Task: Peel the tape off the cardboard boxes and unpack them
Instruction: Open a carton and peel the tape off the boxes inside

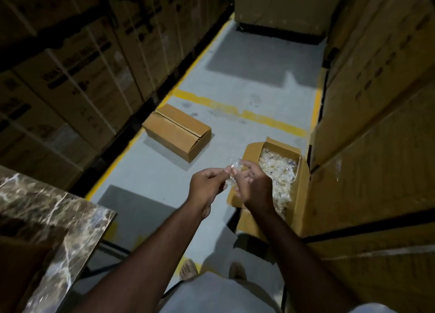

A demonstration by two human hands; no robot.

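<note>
A crumpled strip of clear tape is pinched between the left hand and right hand, fingers curled, above the open cardboard box of clear-wrapped items. A closed cardboard box lies on the floor beyond.

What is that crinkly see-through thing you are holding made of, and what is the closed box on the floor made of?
The crinkly piece, pinched between both hands, looks like thin clear plastic, perhaps tape or wrapping: it is see-through and glints. The closed box looks like plain brown cardboard: matt, with folded flaps and a seam along the top.
</note>
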